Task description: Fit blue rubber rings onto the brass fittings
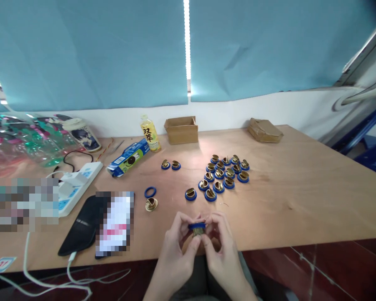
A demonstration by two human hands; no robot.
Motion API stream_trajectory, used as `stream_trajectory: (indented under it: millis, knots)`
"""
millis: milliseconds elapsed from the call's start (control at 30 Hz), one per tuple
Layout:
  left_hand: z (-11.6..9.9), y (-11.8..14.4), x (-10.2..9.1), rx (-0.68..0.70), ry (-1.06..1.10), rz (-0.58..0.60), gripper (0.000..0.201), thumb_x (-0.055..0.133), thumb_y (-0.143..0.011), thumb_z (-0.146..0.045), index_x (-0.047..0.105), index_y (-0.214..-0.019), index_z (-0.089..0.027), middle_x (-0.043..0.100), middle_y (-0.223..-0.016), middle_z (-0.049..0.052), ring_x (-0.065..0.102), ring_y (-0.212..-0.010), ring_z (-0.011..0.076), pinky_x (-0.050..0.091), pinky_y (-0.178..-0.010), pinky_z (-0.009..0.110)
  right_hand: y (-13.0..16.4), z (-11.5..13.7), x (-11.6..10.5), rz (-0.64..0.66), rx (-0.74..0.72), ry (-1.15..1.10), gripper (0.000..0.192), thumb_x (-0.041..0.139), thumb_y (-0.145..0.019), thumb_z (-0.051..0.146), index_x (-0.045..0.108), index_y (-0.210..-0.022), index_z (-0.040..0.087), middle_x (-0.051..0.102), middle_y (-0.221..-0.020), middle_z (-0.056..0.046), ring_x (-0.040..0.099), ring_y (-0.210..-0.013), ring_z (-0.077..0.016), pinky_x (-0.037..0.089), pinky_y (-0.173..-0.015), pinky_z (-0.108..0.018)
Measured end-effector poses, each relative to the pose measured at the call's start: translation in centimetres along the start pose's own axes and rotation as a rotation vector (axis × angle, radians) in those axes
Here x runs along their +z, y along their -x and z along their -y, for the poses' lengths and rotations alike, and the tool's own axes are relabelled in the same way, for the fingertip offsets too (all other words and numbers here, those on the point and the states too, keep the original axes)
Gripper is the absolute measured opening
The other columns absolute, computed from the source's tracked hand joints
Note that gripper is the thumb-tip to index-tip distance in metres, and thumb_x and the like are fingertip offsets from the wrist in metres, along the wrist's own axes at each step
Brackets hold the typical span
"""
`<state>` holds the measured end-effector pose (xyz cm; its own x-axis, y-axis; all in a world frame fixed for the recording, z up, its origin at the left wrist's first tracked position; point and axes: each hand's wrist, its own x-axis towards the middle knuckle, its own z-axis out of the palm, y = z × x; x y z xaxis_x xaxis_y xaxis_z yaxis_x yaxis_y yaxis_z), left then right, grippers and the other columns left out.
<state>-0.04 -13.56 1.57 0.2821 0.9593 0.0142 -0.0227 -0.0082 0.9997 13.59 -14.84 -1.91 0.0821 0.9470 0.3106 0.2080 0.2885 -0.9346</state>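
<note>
Near the table's front edge, my left hand (pixel 179 246) and my right hand (pixel 221 244) both pinch one brass drain stopper-like part with a blue ring (pixel 197 228). Fingers and thumbs of both hands close around it from either side, hiding some of it. Beyond them lies a cluster of similar brass parts (pixel 228 172) with blue rings around their bases. One such part (pixel 191 194) sits slightly apart, and two more (pixel 171 164) stand farther back. To the left, a loose blue ring (pixel 150 192) lies just behind a brass part without a ring (pixel 151 204).
At left are a black phone-like device (pixel 84 223), a white power strip (pixel 78 188) with cables, and clear plastic bottles (pixel 47 142). Farther back stand a yellow drink bottle (pixel 150 133), a blue carton (pixel 128 158), an open cardboard box (pixel 181 131) and a flattened box (pixel 265 130).
</note>
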Motion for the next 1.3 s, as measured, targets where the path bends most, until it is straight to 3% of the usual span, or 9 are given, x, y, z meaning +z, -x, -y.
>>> stream_trajectory:
  millis: [400,500,600,833,1067,1300]
  knots:
    - [-0.2,-0.5,-0.5,0.020,-0.015,-0.030,0.009,0.052,-0.093,-0.016,0.050,-0.099,-0.023,0.065,-0.129,0.010,0.059,-0.126,0.0209,0.047,-0.108,0.037,-0.5,-0.9,0.9,0.021,0.018,-0.092,0.013,0.048,-0.096,0.017,0.049,-0.105,0.025,0.050,-0.108,-0.005,0.060,-0.095,-0.0172,0.055,-0.078,-0.026]
    - [0.6,-0.6,-0.5,0.059,-0.139,-0.084,0.017,0.050,-0.095,-0.019,0.049,-0.111,-0.025,0.064,-0.131,0.009,0.060,-0.125,0.0209,0.049,-0.106,0.037,-1.0,-1.3,0.6,0.039,0.007,-0.125,0.017,0.049,-0.096,0.017,0.048,-0.109,0.026,0.055,-0.115,-0.006,0.061,-0.109,-0.0186,0.055,-0.090,-0.029]
    - [1.7,-0.6,-0.5,0.134,-0.344,-0.148,0.024,0.049,-0.096,-0.019,0.050,-0.118,-0.028,0.066,-0.128,0.008,0.061,-0.124,0.0209,0.051,-0.104,0.037,-1.3,-1.5,0.3,0.063,0.047,-0.145,0.015,0.048,-0.096,0.017,0.048,-0.108,0.026,0.061,-0.112,-0.005,0.063,-0.109,-0.0187,0.054,-0.095,-0.031]
    - [3.0,-0.7,-0.3,0.351,-0.623,-0.297,0.020,0.051,-0.095,-0.017,0.062,-0.108,-0.028,0.064,-0.131,0.007,0.063,-0.121,0.0208,0.053,-0.101,0.035,-1.0,-2.0,-0.1,0.053,0.048,-0.070,0.020,0.047,-0.098,0.017,0.052,-0.114,0.026,0.062,-0.111,-0.004,0.066,-0.107,-0.0167,0.056,-0.092,-0.026]
    - [4.7,-0.7,-0.1,0.224,-0.519,-0.318,0.018,0.053,-0.095,-0.022,0.062,-0.110,-0.028,0.070,-0.120,0.003,0.069,-0.110,0.0184,0.058,-0.094,0.031,-1.3,-2.3,-0.2,0.024,-0.039,0.097,0.024,0.047,-0.098,0.014,0.054,-0.116,0.027,0.066,-0.109,-0.003,0.066,-0.101,-0.0168,0.055,-0.089,-0.026]
    - [5.0,-0.8,0.3,0.176,-0.469,-0.319,0.020,0.054,-0.095,-0.021,0.060,-0.113,-0.028,0.073,-0.117,0.003,0.073,-0.103,0.0177,0.060,-0.090,0.030,-1.4,-1.7,-0.3,0.020,-0.075,0.136,0.023,0.045,-0.097,0.012,0.054,-0.113,0.027,0.065,-0.106,-0.003,0.065,-0.101,-0.0175,0.054,-0.089,-0.027]
